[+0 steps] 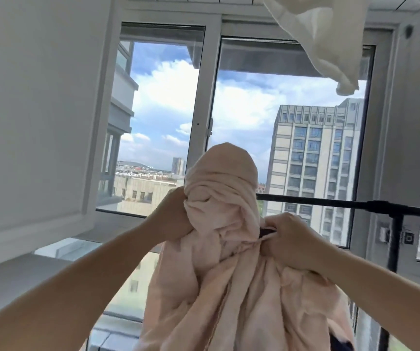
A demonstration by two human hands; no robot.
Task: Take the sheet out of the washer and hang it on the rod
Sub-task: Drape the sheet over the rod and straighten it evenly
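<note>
Sheet (pixel 229 262) covers the left end of the rod (pixel 330 202), so you can't see where the rod ends; only the stretch running right is visible. Sheet's lower part is cut off by the frame bottom. No washer in view. Pink sheet is bunched, top hump raised above rod level, the rest hanging down. Your left hand (pixel 172 215) grips the bunch from the left, fingers buried in fabric. Your right hand (pixel 288 239) pinches a fold by the rod, fingers curled. White cloth (pixel 325 39) hangs top right, cut off.
</note>
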